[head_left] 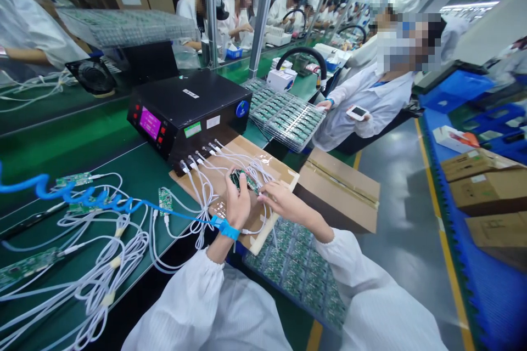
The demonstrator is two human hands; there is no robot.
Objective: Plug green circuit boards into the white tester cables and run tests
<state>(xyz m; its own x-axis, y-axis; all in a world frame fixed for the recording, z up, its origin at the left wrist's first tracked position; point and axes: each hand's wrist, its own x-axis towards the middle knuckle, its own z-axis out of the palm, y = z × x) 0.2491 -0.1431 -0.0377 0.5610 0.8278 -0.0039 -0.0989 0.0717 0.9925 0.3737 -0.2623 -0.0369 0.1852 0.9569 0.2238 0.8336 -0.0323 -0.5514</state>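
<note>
My left hand (237, 203) is closed around a green circuit board (242, 180), its thumb lying along the board's face. At the board's right end, my right hand (280, 197) pinches a white cable plug; the fingers partly hide it, and I cannot tell whether it is fully seated. A blue wrist strap (225, 227) with a coiled cord circles my left wrist. Below both hands lies a tape-covered cardboard sheet (234, 156). White cables (201, 186) run across it from a black test box (189, 101) with a lit pink screen.
Several boards with cables, including one small circuit board (166, 201), lie on the green table at left. A tray of boards (292, 263) sits below my right arm. Stacked clear trays (284, 112) and a closed carton (337, 189) stand beyond. A co-worker (370, 93) sits at right holding a white device.
</note>
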